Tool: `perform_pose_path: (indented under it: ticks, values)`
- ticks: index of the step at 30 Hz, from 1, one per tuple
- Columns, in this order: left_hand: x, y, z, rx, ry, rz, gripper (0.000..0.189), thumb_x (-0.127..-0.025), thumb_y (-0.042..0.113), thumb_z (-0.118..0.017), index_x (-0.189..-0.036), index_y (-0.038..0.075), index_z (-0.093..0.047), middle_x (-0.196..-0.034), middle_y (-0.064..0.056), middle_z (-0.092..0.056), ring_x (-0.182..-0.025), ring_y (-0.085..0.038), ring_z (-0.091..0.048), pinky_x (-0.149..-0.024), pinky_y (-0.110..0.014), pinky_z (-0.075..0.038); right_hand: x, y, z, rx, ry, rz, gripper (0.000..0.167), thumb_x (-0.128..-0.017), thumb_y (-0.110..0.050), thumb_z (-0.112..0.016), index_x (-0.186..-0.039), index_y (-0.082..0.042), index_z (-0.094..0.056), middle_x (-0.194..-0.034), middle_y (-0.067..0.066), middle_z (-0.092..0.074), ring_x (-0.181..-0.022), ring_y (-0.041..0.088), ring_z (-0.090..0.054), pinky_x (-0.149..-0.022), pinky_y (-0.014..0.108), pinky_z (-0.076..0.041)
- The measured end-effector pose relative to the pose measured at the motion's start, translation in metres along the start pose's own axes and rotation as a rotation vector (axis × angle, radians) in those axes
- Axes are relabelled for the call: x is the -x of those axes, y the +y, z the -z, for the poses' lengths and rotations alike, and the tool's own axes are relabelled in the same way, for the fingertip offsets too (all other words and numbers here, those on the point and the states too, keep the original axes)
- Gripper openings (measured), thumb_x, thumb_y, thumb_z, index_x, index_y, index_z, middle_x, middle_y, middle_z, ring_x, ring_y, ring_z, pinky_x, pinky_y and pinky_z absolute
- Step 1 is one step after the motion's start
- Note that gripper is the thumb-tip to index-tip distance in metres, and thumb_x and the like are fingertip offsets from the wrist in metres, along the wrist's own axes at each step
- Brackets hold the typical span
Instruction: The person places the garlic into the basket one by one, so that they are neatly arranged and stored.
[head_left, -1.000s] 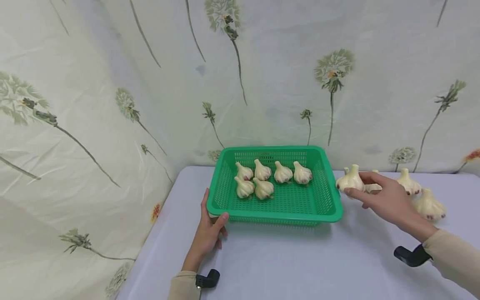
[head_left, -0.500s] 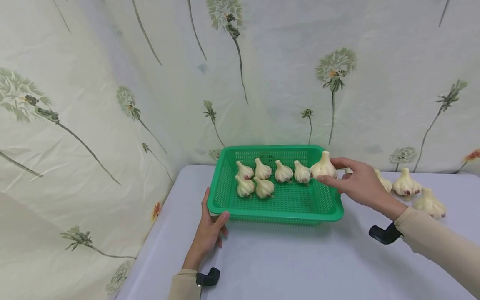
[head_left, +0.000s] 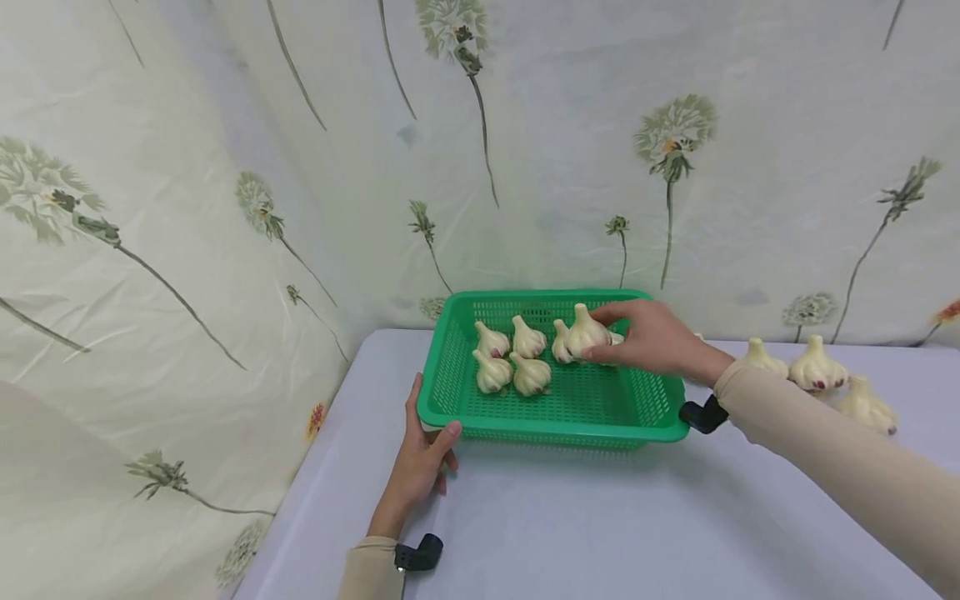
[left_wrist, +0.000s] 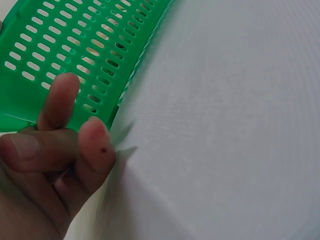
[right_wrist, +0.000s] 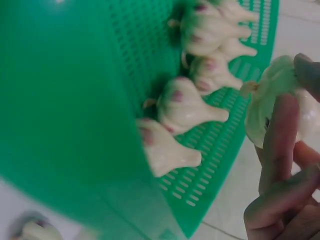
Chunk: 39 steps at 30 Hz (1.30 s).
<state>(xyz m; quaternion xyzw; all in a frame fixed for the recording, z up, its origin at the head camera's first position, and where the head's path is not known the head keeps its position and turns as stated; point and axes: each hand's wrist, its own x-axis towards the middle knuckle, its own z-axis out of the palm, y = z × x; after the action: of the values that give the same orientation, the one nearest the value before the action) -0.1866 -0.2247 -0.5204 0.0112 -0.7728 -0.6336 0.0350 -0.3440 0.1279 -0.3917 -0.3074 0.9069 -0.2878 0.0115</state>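
Observation:
My right hand (head_left: 651, 340) pinches a garlic bulb (head_left: 587, 335) between thumb and fingers, stem upward, over the right half of a green plastic basket (head_left: 551, 430). In the right wrist view the held bulb shows its root end near the fingertips. Inside the basket, two bulbs stand at the left front, a garlic bulb (head_left: 531, 377) among them, with more in a row behind. The held bulb and hand partly cover those at the right of that row. My left hand (head_left: 418, 467) grips the basket's front left corner, thumb by the rim.
Several more garlic bulbs (head_left: 817, 365) stand on the white tablecloth (head_left: 555, 517) right of the basket, some partly behind the right forearm. A floral curtain (head_left: 540, 167) hangs close behind the table and along its left side.
My right hand has carried the garlic bulb leftward from beside the basket, across its right rim, to above the back row. My left hand has stayed at the corner.

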Motion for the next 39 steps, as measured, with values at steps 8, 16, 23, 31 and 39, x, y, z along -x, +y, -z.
perform_pose_path:
  ticks: [8, 16, 23, 31, 39]
  values:
    - [-0.001, 0.001, 0.002, 0.005, -0.001, 0.009, 0.093, -0.107, 0.036, -0.066, -0.166, 0.053, 0.003, -0.077, -0.015, -0.061, -0.059, -0.023, -0.058, -0.038, -0.033, -0.046, -0.027, 0.001, -0.008, 0.042, -0.153, -0.013, 0.061, -0.090, -0.038, -0.085, -0.136, 0.000, -0.069, -0.129, 0.018, -0.074, -0.122, 0.041, -0.067, -0.098, 0.057, -0.056]
    - [0.000, 0.001, 0.001, -0.005, 0.004, 0.001, 0.093, -0.107, 0.036, -0.065, -0.168, 0.049, 0.004, -0.077, -0.012, -0.060, -0.059, -0.024, -0.058, -0.038, -0.032, -0.046, -0.034, 0.007, -0.031, 0.072, -0.296, -0.001, 0.058, -0.085, -0.028, -0.089, -0.130, 0.002, -0.071, -0.128, 0.021, -0.073, -0.122, 0.042, -0.067, -0.100, 0.057, -0.056]
    - [0.000, 0.000, 0.002, -0.004, 0.002, 0.005, 0.093, -0.106, 0.037, -0.066, -0.167, 0.050, 0.003, -0.080, -0.017, -0.060, -0.059, -0.023, -0.058, -0.038, -0.032, -0.045, -0.037, 0.015, -0.049, 0.094, -0.312, 0.060, 0.055, -0.078, -0.027, -0.095, -0.121, 0.000, -0.075, -0.117, 0.013, -0.077, -0.113, 0.036, -0.070, -0.098, 0.055, -0.056]
    - [0.000, 0.000, 0.002, -0.007, 0.000, -0.003, 0.092, -0.107, 0.036, -0.066, -0.166, 0.053, 0.003, -0.082, -0.021, -0.061, -0.059, -0.023, -0.058, -0.038, -0.032, -0.045, -0.037, 0.016, -0.053, 0.112, -0.307, 0.014, 0.060, -0.077, -0.031, -0.096, -0.123, -0.001, -0.074, -0.118, 0.014, -0.076, -0.114, 0.037, -0.070, -0.097, 0.055, -0.056]
    - [0.000, -0.001, 0.002, -0.005, -0.002, 0.005, 0.093, -0.107, 0.036, -0.066, -0.167, 0.052, 0.003, -0.087, -0.027, -0.061, -0.060, -0.022, -0.058, -0.038, -0.032, -0.046, -0.035, 0.014, -0.056, 0.169, -0.300, -0.038, 0.062, -0.077, -0.043, -0.096, -0.123, -0.007, -0.074, -0.120, 0.016, -0.074, -0.114, 0.037, -0.070, -0.089, 0.053, -0.059]
